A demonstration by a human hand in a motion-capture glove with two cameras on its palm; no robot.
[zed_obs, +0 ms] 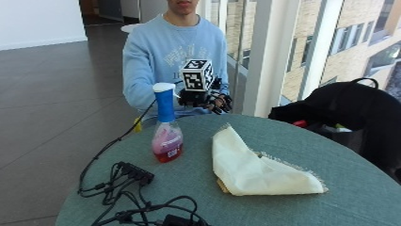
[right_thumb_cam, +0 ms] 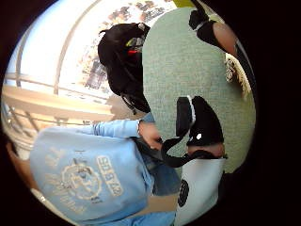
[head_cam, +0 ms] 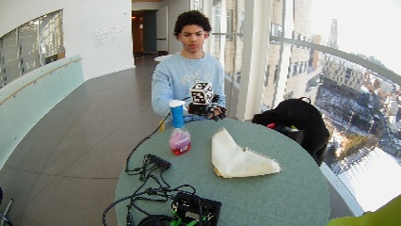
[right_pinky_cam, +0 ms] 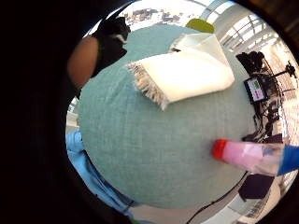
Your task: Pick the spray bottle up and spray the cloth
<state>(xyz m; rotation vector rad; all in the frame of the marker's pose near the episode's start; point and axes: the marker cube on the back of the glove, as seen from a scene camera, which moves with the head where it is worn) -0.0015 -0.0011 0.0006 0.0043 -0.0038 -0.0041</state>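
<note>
Round table with a green cloth top, seen from across it; person seated at the far edge, 12 o'clock.

Left part, about 8 o'clock: a tangle of black cables and a black power strip lying on the top.

Next, at about 10 o'clock from the table's middle: spray bottle, upright, blue neck, white trigger head, pink liquid in the lower body. It stands free, nothing touching it. In the little finger side palm view the same bottle shows at the edge of the table, red base toward the middle.

Above and behind the bottle, at 12 o'clock by the table's far rim: gloved right hand, raised just off the top, fingers relaxed and slightly spread, holding nothing. Well apart from the bottle.

Centre to right, 3 to 4 o'clock of the bottle: cream cloth, folded, fringed edge, lying flat; near the bottle, not touching.

Far right, off the table at 2 o'clock: black backpack.
</note>
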